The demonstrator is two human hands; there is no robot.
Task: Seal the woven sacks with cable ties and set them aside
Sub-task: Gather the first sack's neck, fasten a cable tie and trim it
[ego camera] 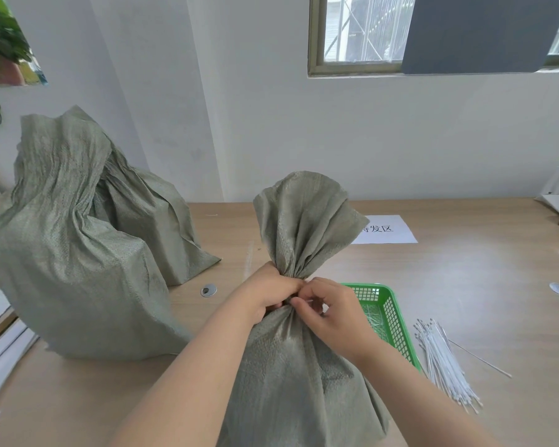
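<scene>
1. The grey-green woven sack (297, 366) I'm working on stands right in front of me, near centre on the pale wooden table (465, 285), with its top bunched into a neck.
2. My left hand (268, 295) is wrapped tight round that neck.
3. My right hand (326, 304) has its fingers curled in at the same spot. Honestly can't tell if it's pinching a tie or just cloth, since no tie shows there.
4. So I'd call this one mid-seal, not done.
5. The bundle of loose white cable ties (442, 359) lies near right, just past the green plastic mesh basket (391, 314).
6. Two more sacks (65, 253) sit on the left with loose-looking tops, probably still to do.
7. The white paper sign (388, 229) at far right has nothing set on it yet.
</scene>
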